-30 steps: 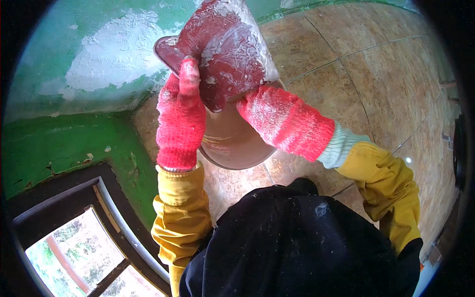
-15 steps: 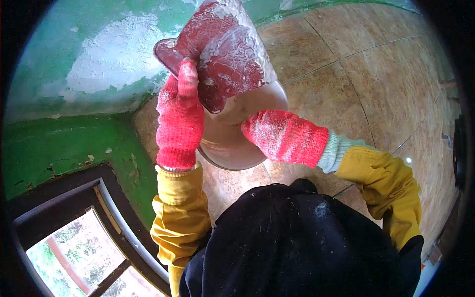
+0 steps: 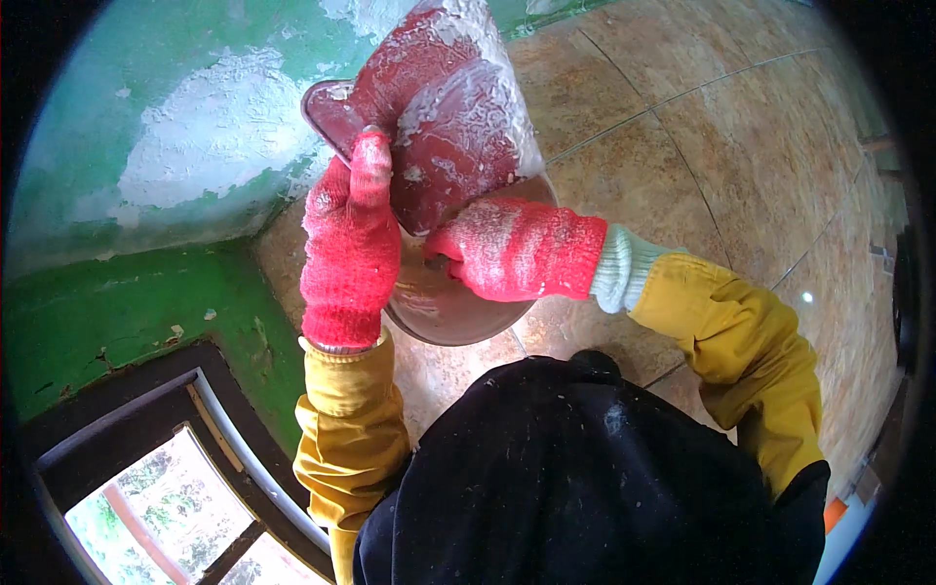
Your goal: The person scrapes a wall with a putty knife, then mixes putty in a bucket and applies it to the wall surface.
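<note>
My left hand (image 3: 351, 244), in a red knit glove with a whitened fingertip, grips the lower left of a red plastic piece (image 3: 448, 136) that is tilted and crusted with white paste along its right side. Below it is a wide beige-brown container (image 3: 458, 322), partly hidden. My right hand (image 3: 512, 249), in a red glove dusted white, is over the container, close under the red piece's lower edge; its fingers are curled, and what they hold, if anything, is hidden.
A green wall (image 3: 117, 302) with flaking white patches (image 3: 205, 136) runs along the left. A dark-framed window (image 3: 146, 497) is at lower left. Beige floor tiles (image 3: 741, 156) spread to the right. My dark clothing fills the bottom middle.
My right hand first dropped away from the red piece, then shifted left, nearer its lower corner. The red piece and my left hand sit slightly lower in view.
</note>
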Demonstrator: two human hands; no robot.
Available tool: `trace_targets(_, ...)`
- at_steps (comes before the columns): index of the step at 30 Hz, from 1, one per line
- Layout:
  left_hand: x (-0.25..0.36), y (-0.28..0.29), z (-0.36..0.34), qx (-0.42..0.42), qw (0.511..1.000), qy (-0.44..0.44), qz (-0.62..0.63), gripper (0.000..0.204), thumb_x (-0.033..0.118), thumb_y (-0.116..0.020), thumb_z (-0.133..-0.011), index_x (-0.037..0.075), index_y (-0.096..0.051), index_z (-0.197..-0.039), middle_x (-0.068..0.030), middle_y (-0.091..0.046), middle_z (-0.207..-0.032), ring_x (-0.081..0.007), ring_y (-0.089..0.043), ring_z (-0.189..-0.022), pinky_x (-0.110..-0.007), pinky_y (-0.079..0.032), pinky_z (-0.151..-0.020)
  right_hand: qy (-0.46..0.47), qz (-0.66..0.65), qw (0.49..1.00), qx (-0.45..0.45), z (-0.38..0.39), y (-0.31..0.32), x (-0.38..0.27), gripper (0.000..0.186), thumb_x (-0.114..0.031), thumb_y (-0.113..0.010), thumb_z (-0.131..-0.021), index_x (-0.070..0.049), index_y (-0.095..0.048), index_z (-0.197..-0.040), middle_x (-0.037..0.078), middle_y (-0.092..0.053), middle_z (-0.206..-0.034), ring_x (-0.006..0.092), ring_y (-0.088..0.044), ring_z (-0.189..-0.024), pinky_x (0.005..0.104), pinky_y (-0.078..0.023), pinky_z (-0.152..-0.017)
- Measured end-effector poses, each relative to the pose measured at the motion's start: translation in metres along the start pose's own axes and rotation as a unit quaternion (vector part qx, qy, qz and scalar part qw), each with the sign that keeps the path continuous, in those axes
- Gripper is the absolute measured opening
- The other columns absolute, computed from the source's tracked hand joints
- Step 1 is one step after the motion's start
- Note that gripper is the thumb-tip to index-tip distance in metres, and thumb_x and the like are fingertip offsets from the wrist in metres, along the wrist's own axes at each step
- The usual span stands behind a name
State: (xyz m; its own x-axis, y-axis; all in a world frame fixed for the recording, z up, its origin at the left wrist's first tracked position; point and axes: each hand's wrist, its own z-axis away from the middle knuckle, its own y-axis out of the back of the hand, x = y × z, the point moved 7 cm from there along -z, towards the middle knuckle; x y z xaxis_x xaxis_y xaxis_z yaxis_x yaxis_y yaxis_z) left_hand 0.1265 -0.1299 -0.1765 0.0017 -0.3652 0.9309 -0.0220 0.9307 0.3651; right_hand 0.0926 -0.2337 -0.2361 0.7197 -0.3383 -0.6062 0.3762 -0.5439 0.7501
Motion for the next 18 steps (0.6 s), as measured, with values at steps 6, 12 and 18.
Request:
trace_targets(6, -0.002, 0.008, -0.003, 0.017, 0.999, -0.009, 0.027, 0.048, 0.04, -0.041, -0.095, 0.0, -0.051, -0.12, -0.0061, -0.058, -0.109, -0.013, -0.052, -0.095, -0.028, -0.04, -0.087, -0.052, -0.077, 0.994, -0.053, -0.008, 0.026, -0.008, 0.02, -0.013, -0.053, -0.08, -0.006, -0.063, -0.096, 0.016, -0.063, -0.082, 0.0323, -0.061, -0.075, 0.0394, -0.048, -0.066)
trace_targets(12, -0.005, 0.007, -0.006, 0.028, 0.998, 0.026, 0.041, 0.05, 0.042, -0.041, -0.095, 0.0, -0.052, -0.119, -0.0061, -0.059, -0.107, -0.0123, -0.052, -0.094, -0.028, -0.041, -0.085, -0.207, -0.108, 0.972, -0.016, 0.016, 0.038, 0.02, 0.017, -0.017, -0.054, -0.079, -0.006, -0.063, -0.09, 0.018, -0.062, -0.088, 0.036, -0.06, -0.083, 0.0443, -0.047, -0.073)
trace_targets(18, -0.003, 0.012, -0.007, 0.045, 0.999, -0.008, 0.02, 0.051, 0.045, -0.045, -0.091, 0.001, -0.056, -0.115, -0.0038, -0.061, -0.099, -0.0121, -0.054, -0.087, -0.029, -0.044, -0.08, -0.182, -0.095, 0.973, 0.106, 0.023, 0.039, 0.018, 0.02, -0.018, -0.056, -0.08, -0.003, -0.06, -0.092, 0.02, -0.061, -0.083, 0.0379, -0.059, -0.08, 0.045, -0.046, -0.07)
